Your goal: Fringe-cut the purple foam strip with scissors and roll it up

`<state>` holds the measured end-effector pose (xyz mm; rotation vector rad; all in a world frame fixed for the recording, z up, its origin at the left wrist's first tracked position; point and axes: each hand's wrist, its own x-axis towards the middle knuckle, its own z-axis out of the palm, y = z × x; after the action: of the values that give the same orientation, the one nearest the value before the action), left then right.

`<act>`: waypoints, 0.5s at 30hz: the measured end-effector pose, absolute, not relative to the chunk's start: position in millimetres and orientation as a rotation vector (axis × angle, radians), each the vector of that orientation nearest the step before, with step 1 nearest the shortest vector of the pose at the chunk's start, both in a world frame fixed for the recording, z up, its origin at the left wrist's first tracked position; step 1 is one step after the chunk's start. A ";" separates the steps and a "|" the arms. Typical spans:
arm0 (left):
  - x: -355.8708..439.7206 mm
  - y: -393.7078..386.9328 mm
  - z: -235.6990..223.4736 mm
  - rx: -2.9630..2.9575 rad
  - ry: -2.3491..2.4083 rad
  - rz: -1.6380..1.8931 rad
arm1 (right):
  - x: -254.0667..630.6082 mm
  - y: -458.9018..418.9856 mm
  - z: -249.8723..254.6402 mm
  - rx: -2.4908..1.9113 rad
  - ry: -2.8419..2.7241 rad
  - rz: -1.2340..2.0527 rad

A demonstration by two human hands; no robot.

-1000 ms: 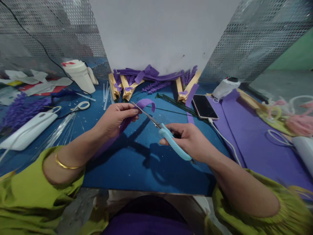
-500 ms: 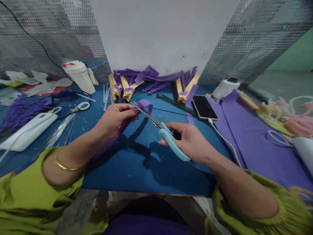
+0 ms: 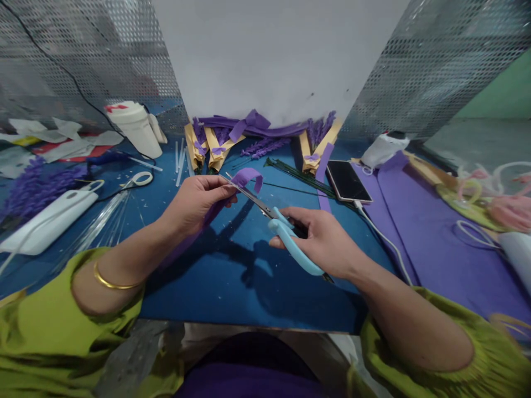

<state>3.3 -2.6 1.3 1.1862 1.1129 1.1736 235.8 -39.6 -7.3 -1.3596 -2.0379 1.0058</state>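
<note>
My left hand pinches a purple strip between thumb and fingers. The strip's short end curls up past the fingertips, while its longer part hangs beneath the hand toward the table. My right hand grips light-blue-handled scissors, fingers in the handles. The blades point up and left and lie across the strip right at my left fingertips. Whether the blades are fully closed cannot be made out. Behind my hands stand small tan-wrapped lavender bunches with purple bows.
A phone on a white cable lies right of green stems. Purple sheets cover the right side. At left are a white glue gun, clear sticks, small scissors and a white cup.
The curled end of the purple strip has tipped over to the right and downward at the blades. Both hands have stayed almost in place.
</note>
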 end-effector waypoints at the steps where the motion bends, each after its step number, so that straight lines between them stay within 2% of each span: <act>1: 3.4 -2.7 1.1 1.188 1.114 1.172 | 235.9 -39.6 -7.4 -1.359 -2.040 1.003; 15: 3.5 -2.8 1.9 1.077 1.083 1.153 | 236.7 -39.5 -7.5 -1.342 -1.985 1.080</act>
<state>3.5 -2.8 1.9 1.0768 1.0829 1.1526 236.7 -39.5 -7.5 -1.3419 -1.9846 1.0801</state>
